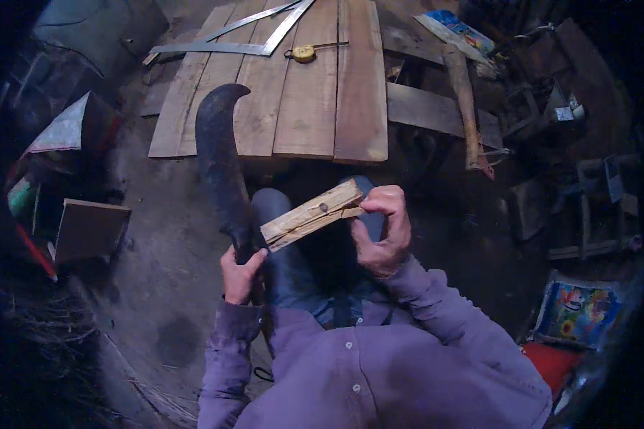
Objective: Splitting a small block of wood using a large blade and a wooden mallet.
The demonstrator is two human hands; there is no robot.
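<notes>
My left hand (pixel 241 273) grips the handle of a large dark billhook (pixel 217 145), its hooked blade pointing away from me and overlapping the near left corner of the planks. A short, split block of pale wood (pixel 311 214) with a dark knot lies tilted above my knees. At its right end, my right hand (pixel 383 228) pinches a thin part of it between thumb and fingers. The block's lower left end is by my left thumb; whether they touch is unclear.
Ahead, wooden planks (pixel 306 118) lie side by side, bearing a metal folding frame or square (pixel 214 48) and a yellow tape measure (pixel 304 53). A wooden-handled tool (pixel 464 107) rests at their right. A box-like wooden piece (pixel 91 230) stands left.
</notes>
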